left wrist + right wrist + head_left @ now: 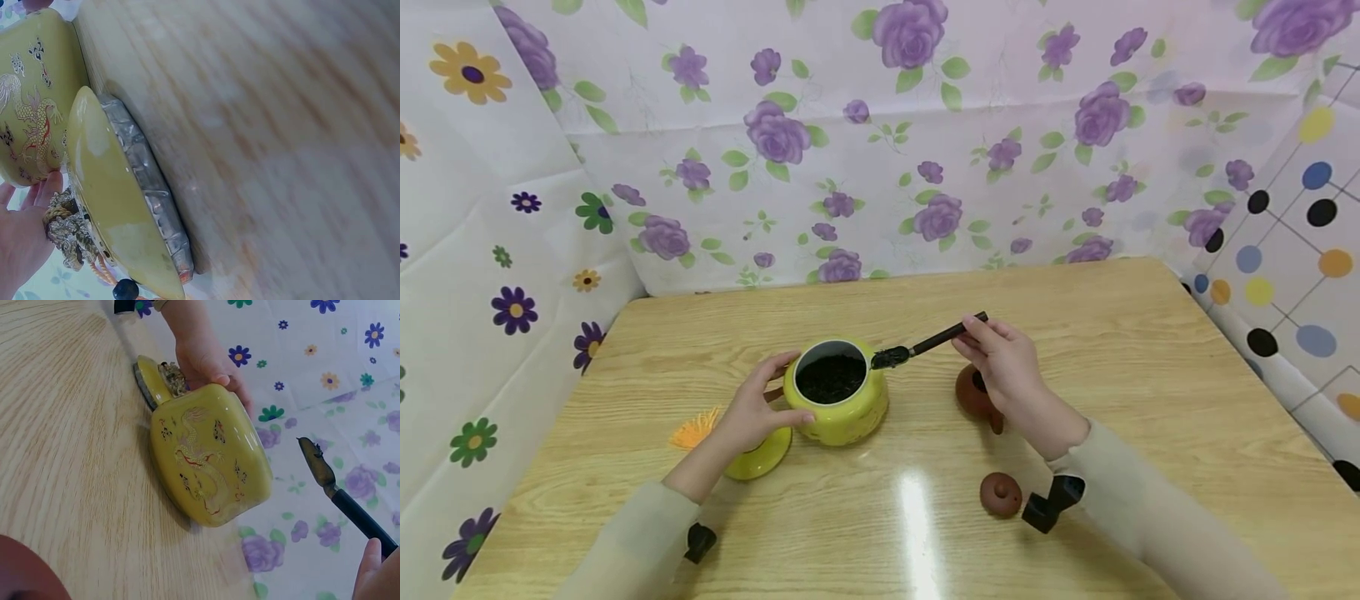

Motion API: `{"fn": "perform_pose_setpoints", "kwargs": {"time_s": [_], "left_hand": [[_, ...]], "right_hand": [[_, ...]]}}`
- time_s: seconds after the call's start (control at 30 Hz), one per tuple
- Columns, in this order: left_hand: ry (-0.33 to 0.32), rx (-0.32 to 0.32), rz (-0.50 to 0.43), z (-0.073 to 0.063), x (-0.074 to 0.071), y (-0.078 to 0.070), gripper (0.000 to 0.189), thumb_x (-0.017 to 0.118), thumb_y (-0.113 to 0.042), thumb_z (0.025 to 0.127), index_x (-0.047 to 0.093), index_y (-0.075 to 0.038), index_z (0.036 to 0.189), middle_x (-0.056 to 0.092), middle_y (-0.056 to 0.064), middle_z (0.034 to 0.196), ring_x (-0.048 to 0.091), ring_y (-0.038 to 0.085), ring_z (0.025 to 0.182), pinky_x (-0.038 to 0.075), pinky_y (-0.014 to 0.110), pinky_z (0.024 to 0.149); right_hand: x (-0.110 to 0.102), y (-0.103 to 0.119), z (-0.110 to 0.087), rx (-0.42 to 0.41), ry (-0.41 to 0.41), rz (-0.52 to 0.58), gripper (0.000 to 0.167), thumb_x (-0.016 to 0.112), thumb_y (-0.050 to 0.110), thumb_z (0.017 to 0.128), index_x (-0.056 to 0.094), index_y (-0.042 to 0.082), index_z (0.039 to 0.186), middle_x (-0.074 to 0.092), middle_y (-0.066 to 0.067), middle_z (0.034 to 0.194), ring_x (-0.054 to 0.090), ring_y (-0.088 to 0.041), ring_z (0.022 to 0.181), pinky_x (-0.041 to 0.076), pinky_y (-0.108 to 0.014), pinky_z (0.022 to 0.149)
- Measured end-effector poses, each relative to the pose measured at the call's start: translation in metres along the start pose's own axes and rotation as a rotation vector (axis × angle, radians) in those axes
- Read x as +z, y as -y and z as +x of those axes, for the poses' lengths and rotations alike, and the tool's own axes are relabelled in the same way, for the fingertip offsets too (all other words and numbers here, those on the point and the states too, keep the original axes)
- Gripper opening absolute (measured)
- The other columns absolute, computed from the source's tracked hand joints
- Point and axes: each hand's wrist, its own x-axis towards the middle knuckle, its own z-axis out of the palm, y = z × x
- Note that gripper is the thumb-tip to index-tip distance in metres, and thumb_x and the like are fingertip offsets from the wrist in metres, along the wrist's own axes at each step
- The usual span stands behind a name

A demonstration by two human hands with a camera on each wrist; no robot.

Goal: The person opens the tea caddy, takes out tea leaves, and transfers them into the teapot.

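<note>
Black-handled scoop [929, 342] in right hand [1009, 364]

Screened-off booth: wd-look tbl [1120, 358], patterned sheets [842, 75] 3 sides

The round glossy yellow ceramic jar [850, 421] stands on the light wood-grain table [1112, 333], with dark dry leaves [831, 379] inside it. The left hand [756, 408] lies around the jar's left side. Just beside the jar, front left, sits the round yellow lid [760, 457]; farther left of the jar is the orange thread tassel [696, 429]. The slim black-handled scoop [928, 342], in the right hand [1000, 362], is right of the jar's mouth, leaves on its nearer end. Right of the jar stands the rounded reddish-brown teapot [973, 396], partly behind that hand; the small domed reddish-brown lid [1001, 495] lies to the jar's front right. The white rose-patterned cloth [880, 183] hangs behind the jar.
</note>
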Motion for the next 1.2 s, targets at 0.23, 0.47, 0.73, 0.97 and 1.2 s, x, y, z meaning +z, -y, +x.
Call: {"fn": "perform_pose_setpoints", "kwargs": {"time_s": [0.23,0.47,0.73,0.97,1.2], "left_hand": [[0.0,-0.001,0.009,-0.001,0.0,-0.001,0.082,0.082,-0.013,0.075,0.038,-0.007,0.143,0.042,0.016,0.14,0.042,0.035,0.126,0.042,0.056,0.101],[0.001,0.0,0.008,-0.001,0.0,-0.002,0.082,0.082,-0.014,0.074,0.038,-0.007,0.143,0.042,0.015,0.14,0.042,0.034,0.126,0.043,0.056,0.101],[-0.004,-0.009,0.013,0.0,0.0,0.0,0.083,0.082,-0.015,0.074,0.038,-0.007,0.143,0.042,0.016,0.14,0.042,0.035,0.126,0.042,0.056,0.102],[-0.003,-0.009,0.01,0.0,0.0,0.0,0.085,0.083,-0.015,0.072,0.037,-0.008,0.144,0.042,0.015,0.14,0.042,0.033,0.125,0.043,0.056,0.102],[-0.005,-0.016,0.013,0.0,0.0,0.0,0.084,0.083,-0.015,0.073,0.037,-0.008,0.143,0.042,0.015,0.139,0.042,0.033,0.125,0.042,0.057,0.101]], "right_hand": [[-0.01,0.004,-0.004,0.01,-0.003,0.033,0.023,0.059,0.007,0.093,0.057,0.009,0.07,0.062,0.0,0.079,0.066,-0.01,0.076,0.056,-0.023,0.084],[-0.018,0.007,-0.007,0.016,-0.023,0.018,0.022,0.058,0.008,0.094,0.055,0.008,0.071,0.063,0.0,0.081,0.065,-0.01,0.077,0.056,-0.021,0.082],[-0.034,0.011,-0.01,0.009,-0.027,0.033,0.02,0.061,0.011,0.093,0.056,0.008,0.073,0.063,0.0,0.081,0.065,-0.01,0.078,0.056,-0.02,0.081],[-0.053,0.017,-0.012,0.021,-0.035,0.088,0.018,0.065,0.01,0.09,0.058,0.007,0.073,0.063,-0.001,0.078,0.064,-0.01,0.075,0.056,-0.019,0.081],[-0.071,0.021,-0.014,-0.004,-0.036,0.11,0.013,0.064,0.009,0.09,0.063,0.006,0.077,0.062,-0.002,0.079,0.064,-0.011,0.076,0.056,-0.02,0.082]]}}
